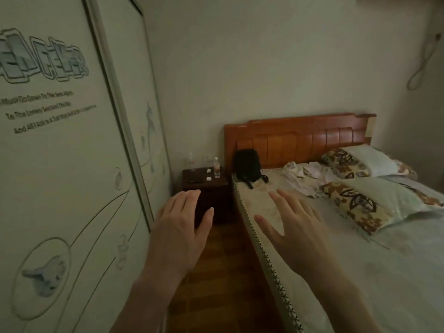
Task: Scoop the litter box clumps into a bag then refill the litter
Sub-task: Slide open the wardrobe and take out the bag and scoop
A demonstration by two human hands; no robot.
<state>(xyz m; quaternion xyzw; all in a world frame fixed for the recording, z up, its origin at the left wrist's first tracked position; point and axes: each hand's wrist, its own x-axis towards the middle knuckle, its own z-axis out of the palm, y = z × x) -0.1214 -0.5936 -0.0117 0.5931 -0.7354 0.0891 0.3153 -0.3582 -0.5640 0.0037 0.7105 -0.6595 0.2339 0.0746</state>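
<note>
Both the left hand [179, 227] and right hand [296, 227] are spread flat and empty, apparently readying to begin. No litter box is visible; only a bed [360, 248] and nightstand [204, 186].

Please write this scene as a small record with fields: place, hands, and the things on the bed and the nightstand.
place: bedroom, wardrobe on the left
left hand: open, holds nothing
right hand: open, holds nothing
bed: black bag, two pillows, crumpled cloth
nightstand: water bottle, small items
litter box, scoop, bag for clumps: not in view
</note>
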